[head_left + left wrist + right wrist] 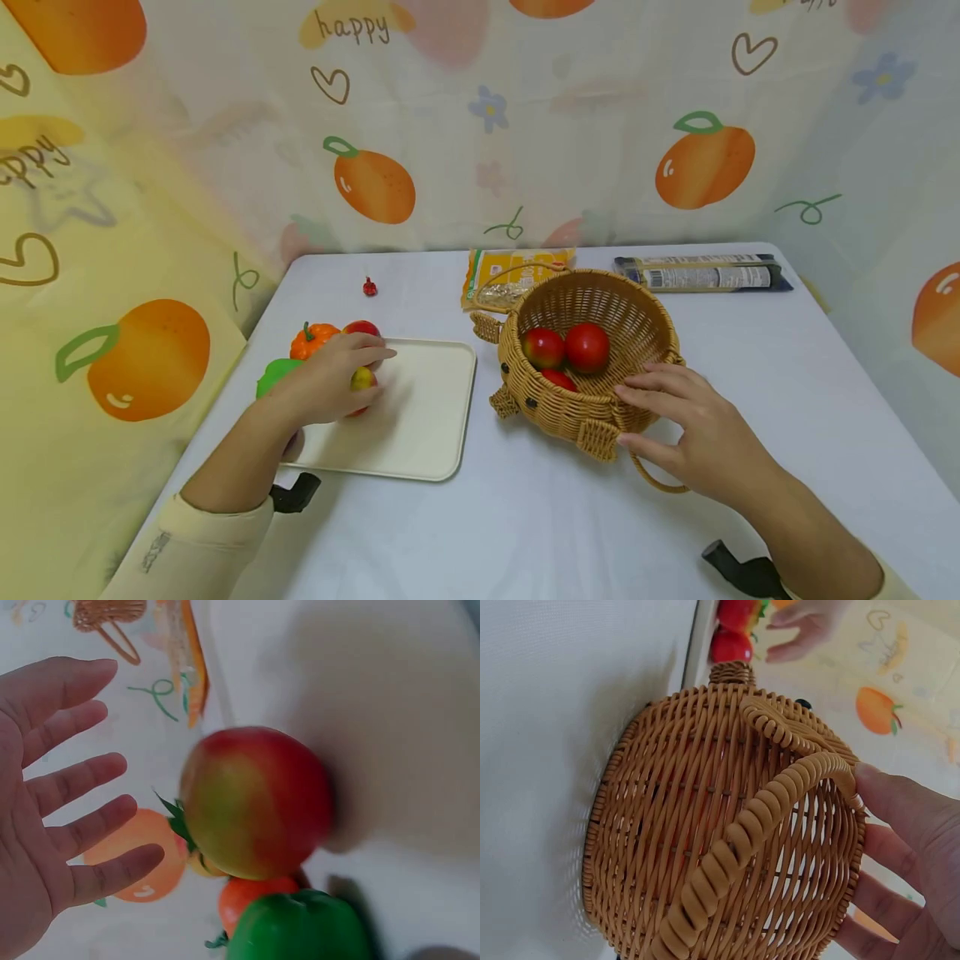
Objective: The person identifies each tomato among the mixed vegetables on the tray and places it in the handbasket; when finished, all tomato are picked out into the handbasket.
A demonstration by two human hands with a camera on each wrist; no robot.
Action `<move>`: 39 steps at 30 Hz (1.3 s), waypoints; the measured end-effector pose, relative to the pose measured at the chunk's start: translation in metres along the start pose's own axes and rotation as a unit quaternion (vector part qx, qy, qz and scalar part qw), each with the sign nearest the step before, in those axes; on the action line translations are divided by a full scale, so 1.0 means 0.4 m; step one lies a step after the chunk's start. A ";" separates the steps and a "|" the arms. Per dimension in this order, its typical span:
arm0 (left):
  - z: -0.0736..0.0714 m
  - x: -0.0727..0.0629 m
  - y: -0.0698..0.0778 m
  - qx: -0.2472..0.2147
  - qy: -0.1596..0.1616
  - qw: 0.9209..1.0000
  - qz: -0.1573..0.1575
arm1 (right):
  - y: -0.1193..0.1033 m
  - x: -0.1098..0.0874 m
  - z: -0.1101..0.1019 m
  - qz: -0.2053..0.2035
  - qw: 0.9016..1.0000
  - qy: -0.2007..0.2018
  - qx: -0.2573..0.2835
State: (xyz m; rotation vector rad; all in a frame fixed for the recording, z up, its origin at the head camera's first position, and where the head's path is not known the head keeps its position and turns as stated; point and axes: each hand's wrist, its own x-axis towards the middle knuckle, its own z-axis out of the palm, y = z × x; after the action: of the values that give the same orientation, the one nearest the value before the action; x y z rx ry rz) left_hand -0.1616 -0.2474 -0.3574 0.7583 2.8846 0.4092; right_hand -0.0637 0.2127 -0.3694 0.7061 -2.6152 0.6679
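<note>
My left hand (330, 379) hovers over the left part of a cream tray (427, 417), its fingers spread and relaxed. Beneath it is a red-and-yellow round fruit (363, 380); in the left wrist view this fruit (255, 802) stands apart from the fingers. A red fruit (362, 327), an orange pumpkin (312, 340) and a green bell pepper (275, 375) lie around the hand. On the right, my right hand (697, 429) rests its extended fingers on the rim of a wicker basket (570, 417), thumb by the handle (727, 855). Several red fruits (587, 348) sit inside the basket.
A yellow packet (517, 271) lies behind the basket, and a long dark packet (705, 273) lies at the back right. Near the back left is a tiny red ornament (370, 287). A purple object (294, 446) shows partly under the left wrist. Patterned cloth hangs behind the table.
</note>
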 end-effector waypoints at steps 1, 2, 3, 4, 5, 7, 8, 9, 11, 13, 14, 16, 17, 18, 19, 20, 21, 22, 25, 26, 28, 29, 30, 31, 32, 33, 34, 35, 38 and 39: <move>0.004 -0.005 -0.005 0.002 -0.004 1.000 -0.008 | -0.001 -0.001 0.000 0.002 1.000 -0.001 0.000; 0.008 -0.010 -0.011 0.004 -0.009 1.000 -0.015 | -0.002 -0.002 0.000 0.003 1.000 -0.001 0.000; 0.012 -0.014 -0.016 0.003 -0.014 1.000 -0.024 | -0.003 -0.002 0.000 0.003 1.000 -0.002 0.000; 0.016 -0.017 -0.021 0.003 -0.018 0.999 -0.029 | -0.003 -0.002 0.000 0.003 1.000 -0.002 0.000; 0.020 -0.020 -0.025 0.002 -0.021 0.999 -0.034 | -0.003 -0.002 0.000 0.002 1.000 -0.001 0.000; 0.027 -0.024 -0.032 0.002 -0.030 0.999 -0.042 | -0.003 -0.002 -0.001 -0.001 1.000 0.001 -0.002; 0.031 -0.025 -0.035 0.001 -0.034 0.998 -0.046 | -0.003 -0.001 -0.001 -0.003 1.000 0.001 -0.002; 0.034 -0.026 -0.036 -0.001 -0.036 0.998 -0.048 | -0.002 -0.001 -0.001 -0.004 1.000 0.002 -0.003; 0.039 -0.028 -0.040 -0.002 -0.038 0.998 -0.051 | -0.002 0.000 -0.001 -0.006 1.000 0.002 -0.003; 0.046 -0.029 -0.044 -0.005 -0.038 0.998 -0.053 | -0.002 0.000 -0.002 -0.005 1.000 0.001 -0.004; 0.049 -0.030 -0.045 -0.005 -0.038 0.998 -0.053 | -0.002 0.000 -0.002 -0.004 1.000 0.000 -0.004; 0.053 -0.031 -0.047 -0.003 -0.034 0.998 -0.048 | -0.004 -0.001 -0.002 -0.001 1.000 0.000 -0.004; 0.056 -0.031 -0.048 -0.003 -0.033 0.998 -0.047 | -0.005 -0.001 -0.003 0.001 1.000 0.000 -0.003; 0.058 -0.031 -0.049 -0.003 -0.032 0.998 -0.049 | -0.006 -0.001 -0.003 0.003 1.000 -0.001 -0.002; 0.059 -0.032 -0.050 -0.002 -0.030 0.998 -0.047 | -0.007 -0.001 -0.003 0.005 1.000 -0.001 -0.002; 0.059 -0.033 -0.051 -0.001 -0.028 0.999 -0.045 | -0.008 -0.001 -0.003 0.006 1.000 -0.002 -0.001; 0.059 -0.034 -0.051 0.000 -0.027 0.999 -0.043 | -0.009 -0.001 -0.002 0.008 1.000 -0.002 0.000; 0.059 -0.035 -0.053 0.001 -0.025 0.999 -0.042 | -0.009 -0.001 -0.002 0.009 1.000 -0.002 0.001; 0.059 -0.038 -0.056 0.001 -0.023 0.999 -0.038 | -0.011 -0.002 0.000 0.012 1.000 -0.003 0.002; 0.060 -0.037 -0.056 -0.001 -0.023 0.999 -0.038 | -0.011 -0.002 0.001 0.012 1.000 -0.003 0.003; 0.060 -0.036 -0.057 -0.003 -0.023 0.999 -0.038 | -0.011 -0.003 0.001 0.012 1.000 -0.001 0.002; 0.059 -0.035 -0.057 -0.004 -0.024 0.999 -0.038 | -0.010 -0.004 0.002 0.012 1.000 -0.001 0.001; 0.058 -0.034 -0.057 -0.005 -0.024 0.999 -0.036 | -0.010 -0.004 0.002 0.011 1.000 0.000 0.000; 0.058 -0.032 -0.056 -0.004 -0.023 0.999 -0.035 | -0.009 -0.004 0.003 0.010 1.000 0.001 -0.001; 0.057 -0.031 -0.056 -0.003 -0.024 0.999 -0.035 | -0.009 -0.004 0.003 0.009 1.000 0.002 -0.002; 0.056 -0.030 -0.055 -0.002 -0.025 0.999 -0.033 | -0.008 -0.004 0.003 0.008 1.000 0.003 -0.002; 0.054 -0.029 -0.053 -0.001 -0.026 0.999 -0.032 | -0.008 -0.004 0.004 0.007 1.000 0.003 -0.002; 0.054 -0.028 -0.052 -0.001 -0.027 0.999 -0.030 | -0.008 -0.004 0.005 0.007 1.000 0.004 -0.002; 0.052 -0.019 -0.045 0.000 -0.028 0.999 -0.018 | -0.007 -0.004 0.007 0.006 1.000 0.005 -0.001; 0.052 -0.015 -0.041 0.004 -0.026 1.000 -0.011 | -0.006 -0.005 0.007 0.006 1.000 0.006 -0.002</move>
State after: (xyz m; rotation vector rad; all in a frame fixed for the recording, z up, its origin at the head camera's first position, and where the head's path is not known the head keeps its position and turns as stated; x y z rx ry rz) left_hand -0.1601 -0.2593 -0.3816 0.7259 2.8451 0.3709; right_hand -0.0612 0.2101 -0.3718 0.6838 -2.6115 0.6694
